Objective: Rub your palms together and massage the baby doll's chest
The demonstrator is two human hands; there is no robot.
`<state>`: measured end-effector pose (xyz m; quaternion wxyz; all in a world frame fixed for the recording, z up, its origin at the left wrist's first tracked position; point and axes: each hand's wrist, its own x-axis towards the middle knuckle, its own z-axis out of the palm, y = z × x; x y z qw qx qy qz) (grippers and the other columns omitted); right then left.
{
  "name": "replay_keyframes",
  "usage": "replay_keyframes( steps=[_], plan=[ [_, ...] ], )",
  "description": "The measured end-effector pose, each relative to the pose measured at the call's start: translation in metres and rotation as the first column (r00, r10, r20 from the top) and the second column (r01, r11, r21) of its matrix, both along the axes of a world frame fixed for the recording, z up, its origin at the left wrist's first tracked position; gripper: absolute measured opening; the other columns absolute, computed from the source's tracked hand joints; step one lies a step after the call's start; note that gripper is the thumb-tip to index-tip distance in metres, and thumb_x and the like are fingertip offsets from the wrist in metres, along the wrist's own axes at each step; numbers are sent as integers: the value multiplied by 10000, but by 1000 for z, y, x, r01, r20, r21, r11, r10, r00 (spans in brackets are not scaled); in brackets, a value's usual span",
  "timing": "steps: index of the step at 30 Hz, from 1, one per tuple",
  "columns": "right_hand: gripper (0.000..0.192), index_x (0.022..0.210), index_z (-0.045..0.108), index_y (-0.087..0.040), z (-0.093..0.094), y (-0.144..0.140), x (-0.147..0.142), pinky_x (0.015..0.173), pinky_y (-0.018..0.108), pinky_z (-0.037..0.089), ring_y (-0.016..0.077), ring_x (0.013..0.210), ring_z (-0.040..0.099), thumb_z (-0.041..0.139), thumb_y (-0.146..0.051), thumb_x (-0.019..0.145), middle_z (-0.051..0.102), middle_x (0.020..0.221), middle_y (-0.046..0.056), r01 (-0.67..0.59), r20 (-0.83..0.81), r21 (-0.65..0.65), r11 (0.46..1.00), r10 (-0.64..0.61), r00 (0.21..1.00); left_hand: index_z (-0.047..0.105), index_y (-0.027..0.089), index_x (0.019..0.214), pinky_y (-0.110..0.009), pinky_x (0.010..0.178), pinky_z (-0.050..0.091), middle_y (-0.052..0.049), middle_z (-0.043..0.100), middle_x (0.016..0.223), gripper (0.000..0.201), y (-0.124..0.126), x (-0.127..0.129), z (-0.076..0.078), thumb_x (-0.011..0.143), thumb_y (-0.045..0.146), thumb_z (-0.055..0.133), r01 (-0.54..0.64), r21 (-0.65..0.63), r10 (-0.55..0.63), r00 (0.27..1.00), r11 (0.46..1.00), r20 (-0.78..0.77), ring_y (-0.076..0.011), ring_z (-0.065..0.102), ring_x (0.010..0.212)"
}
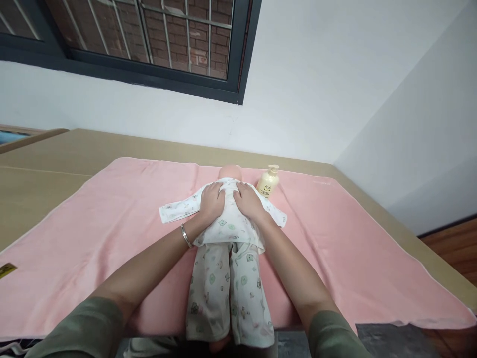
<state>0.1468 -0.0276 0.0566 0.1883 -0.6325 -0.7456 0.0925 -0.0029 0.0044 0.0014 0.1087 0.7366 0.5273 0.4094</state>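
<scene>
A baby doll lies on a pink blanket, its head away from me. It wears a white long-sleeved top with small printed figures and matching trousers, whose legs reach past the near edge. My left hand rests flat on the left side of the top's upper part. On the right side, my right hand lies likewise, fingers pointing toward the doll's head. Both hands are open, pressing on the cloth without gripping it. The doll's arms are hidden by the sleeves or hands.
A cream pump bottle stands just beyond my right hand, close to the doll's right-hand sleeve. The blanket covers much of a tan tabletop. A white wall and a dark-framed barred window rise behind it.
</scene>
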Motion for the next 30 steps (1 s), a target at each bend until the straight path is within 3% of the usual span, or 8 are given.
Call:
replay_keyframes(
  steps=[3, 7, 11, 17, 22, 26, 30],
  plan=[
    [483, 1406, 558, -94, 2, 1, 2, 1213, 438, 286, 294, 1467, 392, 381, -289, 1001, 484, 1545, 179, 32, -52, 72, 997, -28, 998, 659, 148, 1235, -449, 1155, 414, -122, 694, 1307, 428, -1, -1, -2, 977, 268, 339, -5, 10, 5, 1000, 1000, 22, -267, 589, 1284],
    [542, 1500, 459, -92, 1, -5, -7, 1250, 446, 212, 279, 1542, 251, 398, -268, 991, 378, 1620, 162, 25, -62, 218, 976, -12, 998, 656, 145, 1233, -451, 1154, 415, -129, 691, 1307, 432, -1, -1, -2, 989, 270, 322, -7, 21, 6, 999, 1000, 33, -265, 587, 1285],
    [495, 1463, 511, -119, -2, -7, -15, 1237, 523, 205, 303, 1528, 281, 385, -283, 1014, 414, 1598, 172, -87, 21, 112, 990, 85, 996, 647, 165, 1238, -453, 1138, 429, -121, 693, 1298, 421, -1, -1, -2, 989, 263, 323, -10, 17, 10, 999, 1000, 36, -260, 598, 1263],
    [516, 1492, 475, -110, 1, -10, -19, 1253, 470, 199, 283, 1537, 264, 397, -262, 1005, 329, 1647, 157, -20, -29, 209, 978, 27, 999, 641, 143, 1247, -445, 1144, 420, -130, 687, 1304, 425, -1, -1, -2, 975, 259, 335, -4, 16, 3, 999, 1000, 49, -265, 587, 1277],
    [475, 1436, 538, -114, -1, -12, -22, 1225, 545, 230, 332, 1506, 316, 410, -270, 1005, 423, 1591, 176, -58, 36, 124, 991, 54, 998, 644, 145, 1244, -458, 1131, 431, -132, 686, 1309, 426, -2, -1, 0, 964, 259, 344, -10, -12, 10, 999, 1000, 49, -276, 596, 1261],
    [482, 1436, 535, -120, 0, -13, -22, 1241, 490, 222, 292, 1508, 319, 438, -236, 978, 400, 1610, 158, -5, -7, 197, 980, 7, 1000, 643, 164, 1248, -457, 1128, 438, -116, 685, 1315, 422, -2, -2, 1, 960, 262, 351, -12, -13, 12, 999, 1000, 43, -274, 595, 1266],
    [478, 1433, 541, -114, 0, -12, -23, 1237, 516, 223, 298, 1500, 339, 420, -230, 986, 444, 1577, 175, -50, 15, 115, 992, 48, 999, 640, 166, 1255, -460, 1124, 441, -113, 687, 1314, 427, -2, -2, 2, 950, 259, 357, -16, -31, 17, 999, 999, 35, -279, 602, 1253]
  ],
)
